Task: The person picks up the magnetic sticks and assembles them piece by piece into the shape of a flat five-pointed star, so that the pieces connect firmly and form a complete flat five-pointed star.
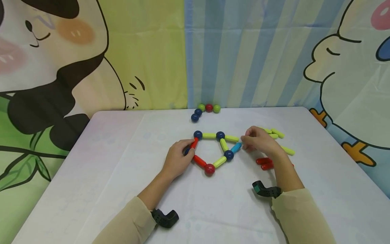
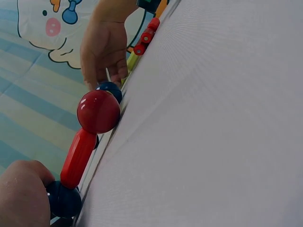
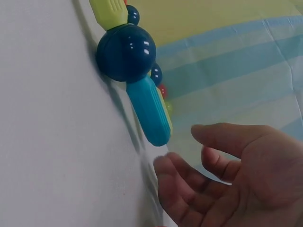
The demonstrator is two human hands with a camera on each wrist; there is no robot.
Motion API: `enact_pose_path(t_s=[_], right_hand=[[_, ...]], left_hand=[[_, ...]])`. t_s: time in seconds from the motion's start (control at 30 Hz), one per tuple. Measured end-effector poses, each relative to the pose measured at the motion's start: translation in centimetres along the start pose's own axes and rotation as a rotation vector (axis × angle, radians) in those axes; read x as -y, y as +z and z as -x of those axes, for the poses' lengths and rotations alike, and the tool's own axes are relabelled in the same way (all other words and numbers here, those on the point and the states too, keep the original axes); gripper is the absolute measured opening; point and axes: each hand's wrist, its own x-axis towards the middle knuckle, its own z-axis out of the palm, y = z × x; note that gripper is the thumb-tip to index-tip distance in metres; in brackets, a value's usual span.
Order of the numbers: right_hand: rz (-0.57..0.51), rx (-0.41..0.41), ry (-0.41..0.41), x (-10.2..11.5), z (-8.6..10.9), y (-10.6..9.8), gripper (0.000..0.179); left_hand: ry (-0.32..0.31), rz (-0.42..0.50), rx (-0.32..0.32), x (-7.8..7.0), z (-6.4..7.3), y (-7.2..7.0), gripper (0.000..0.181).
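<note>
- While the left hand (image 1: 177, 157) is gripping a dark blue ball (image 2: 65, 201) between thumb and fingers, the right hand (image 1: 262, 140) is hovering half open, its thumb and fingertips standing apart.
- At the left corner of the rod-and-ball frame (image 1: 223, 145), that ball is joining two red rods (image 1: 199, 161); whether the left fingertips are also touching the upper one, one cannot tell.
- Lying flat on the pale table (image 1: 122, 176), the frame is running its long axis left to right, a red ball (image 1: 209, 169) forming the corner nearest the person.
- From a navy ball (image 1: 229, 155), a blue rod (image 1: 236, 147) is pointing diagonally right and away from the person, its free end just beside the right fingertips.
- Between both hands, the frame is stretching; loose red rods (image 1: 264, 161) are lying partly behind the right forearm (image 1: 287, 171).
</note>
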Motion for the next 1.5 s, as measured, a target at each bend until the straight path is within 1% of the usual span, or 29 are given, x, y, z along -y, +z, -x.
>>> enact_pose_path(t_s=[0.07, 0.17, 0.23, 0.3, 0.4, 0.5, 0.6, 0.73, 0.83, 0.93, 1.13, 1.3, 1.37, 1.5], right_hand=[[0.028, -0.064, -0.011, 0.5, -0.3, 0.1, 0.032], [0.055, -0.144, -0.054, 1.5, -0.7, 0.5, 0.035], [0.072, -0.174, -0.084, 2.4, -1.1, 0.7, 0.038], [0.094, -0.179, -0.113, 3.5, -1.5, 1.0, 0.042], [0.112, -0.162, -0.162, 5.1, -2.3, 1.5, 0.042], [0.117, -0.133, -0.216, 6.3, -3.4, 2.1, 0.039], [0.118, -0.099, -0.261, 7.3, -4.6, 3.2, 0.037], [0.152, -0.051, -0.314, 8.4, -6.5, 4.9, 0.039], [0.184, -0.019, -0.338, 9.0, -7.8, 6.1, 0.042], [0.208, 0.010, -0.346, 9.4, -8.9, 7.2, 0.048], [0.227, 0.058, -0.354, 9.7, -10.2, 8.9, 0.055], [0.259, 0.055, -0.348, 9.8, -10.7, 9.5, 0.056], [0.258, 0.035, -0.343, 9.8, -10.8, 9.5, 0.053], [0.245, -0.038, -0.327, 9.9, -10.7, 9.3, 0.044]], left_hand=[[0.000, 0.000, -0.004, 0.1, 0.0, 0.0, 0.040], [-0.002, 0.001, -0.001, 0.2, 0.0, 0.0, 0.040], [-0.002, 0.004, 0.003, 0.3, 0.0, 0.0, 0.040], [0.000, 0.007, 0.002, 0.3, 0.0, 0.0, 0.040], [0.003, 0.010, -0.001, 0.2, 0.0, -0.1, 0.040], [0.009, 0.011, -0.005, 0.1, 0.0, 0.0, 0.040], [0.010, 0.008, -0.005, 0.1, -0.1, 0.0, 0.040], [0.011, -0.002, -0.014, 0.2, -0.2, 0.0, 0.041], [0.016, -0.006, -0.023, 0.4, -0.2, 0.1, 0.041], [0.020, -0.005, -0.029, 0.5, -0.1, 0.3, 0.041], [0.026, -0.004, -0.038, 0.6, 0.3, 0.8, 0.041], [0.017, -0.002, -0.037, 0.5, 0.4, 0.8, 0.041], [0.016, -0.008, -0.041, 0.4, 0.3, 0.6, 0.041], [0.029, -0.030, -0.042, 0.2, 0.0, 0.3, 0.042]])
